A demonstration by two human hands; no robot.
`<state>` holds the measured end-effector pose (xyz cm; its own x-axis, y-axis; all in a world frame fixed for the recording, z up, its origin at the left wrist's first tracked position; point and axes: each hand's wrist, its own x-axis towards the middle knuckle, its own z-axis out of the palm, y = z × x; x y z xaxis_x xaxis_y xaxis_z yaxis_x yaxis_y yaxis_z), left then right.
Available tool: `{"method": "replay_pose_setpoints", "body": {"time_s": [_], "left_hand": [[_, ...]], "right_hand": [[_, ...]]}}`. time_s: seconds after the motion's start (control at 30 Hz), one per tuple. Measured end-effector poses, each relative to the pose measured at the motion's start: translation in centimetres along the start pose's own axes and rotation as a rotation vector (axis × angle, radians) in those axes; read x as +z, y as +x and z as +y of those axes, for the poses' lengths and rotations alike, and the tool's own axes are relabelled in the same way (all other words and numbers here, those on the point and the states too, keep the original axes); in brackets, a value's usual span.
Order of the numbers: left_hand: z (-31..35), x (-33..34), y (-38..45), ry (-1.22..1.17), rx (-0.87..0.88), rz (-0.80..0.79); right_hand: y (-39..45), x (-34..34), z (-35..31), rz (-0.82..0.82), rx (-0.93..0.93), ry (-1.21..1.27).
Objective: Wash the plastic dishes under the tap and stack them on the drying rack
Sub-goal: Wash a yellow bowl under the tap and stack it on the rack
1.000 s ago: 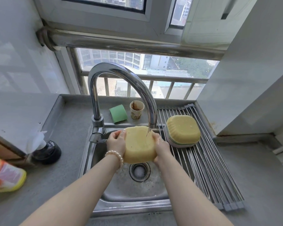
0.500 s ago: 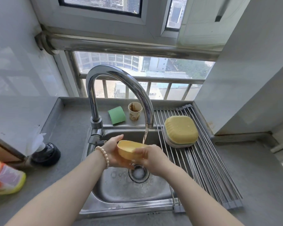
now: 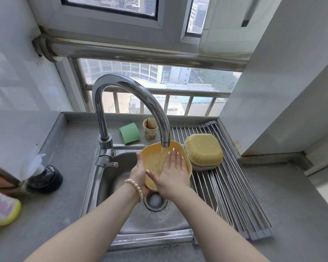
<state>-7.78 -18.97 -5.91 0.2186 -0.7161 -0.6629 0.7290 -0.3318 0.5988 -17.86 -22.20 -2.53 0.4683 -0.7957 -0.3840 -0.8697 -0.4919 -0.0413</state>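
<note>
Fingers of the right hand [image 3: 173, 172] are lying flat and straight inside the yellow plastic dish [image 3: 151, 157], rubbing it, while the left hand [image 3: 139, 173] is gripping its rim, tilting it under the tap [image 3: 165, 140] so water is running off. Washed dishes [image 3: 203, 151] are draining upside down on the drying rack [image 3: 233, 195]. No writing is readable.

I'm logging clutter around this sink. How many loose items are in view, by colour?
Yellow: 2, the dish being rinsed and the top dish of the stack
Green: 1, the sponge
Beige: 1, the paper cup
Total: 4
</note>
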Motion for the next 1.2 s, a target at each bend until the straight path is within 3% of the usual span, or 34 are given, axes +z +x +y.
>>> {"method": "replay_pose_setpoints", "body": {"time_s": [0.2,0.57,0.7,0.8,0.93,1.03,1.2], "left_hand": [[0.8,0.4,-1.1,-0.226,-0.017,-0.29],[1.3,-0.7,-1.2,-0.323,-0.102,-0.334],[0.7,-0.3,-1.1,-0.388,-0.047,-0.249],[0.4,-0.6,-0.3,-0.351,0.061,-0.07],[0.7,-0.9,0.1,-0.205,0.05,-0.058],[1.4,-1.1,-0.1,-0.101,0.056,-0.019],[1.9,-0.8,-0.5,0.038,0.152,0.252]], "right_hand": [[2.0,0.2,-0.8,0.037,-0.056,0.164],[3.3,1.0,-2.8,0.073,-0.156,0.226],[2.8,1.3,-2.8,0.042,-0.261,0.332],[2.0,1.8,-3.4,-0.014,-0.368,0.459],[1.1,1.8,-3.2,-0.026,-0.423,0.476],[-0.2,2.1,-2.8,0.053,-0.488,0.517],[-1.3,3.6,-0.8,0.231,-0.646,0.469]]}}
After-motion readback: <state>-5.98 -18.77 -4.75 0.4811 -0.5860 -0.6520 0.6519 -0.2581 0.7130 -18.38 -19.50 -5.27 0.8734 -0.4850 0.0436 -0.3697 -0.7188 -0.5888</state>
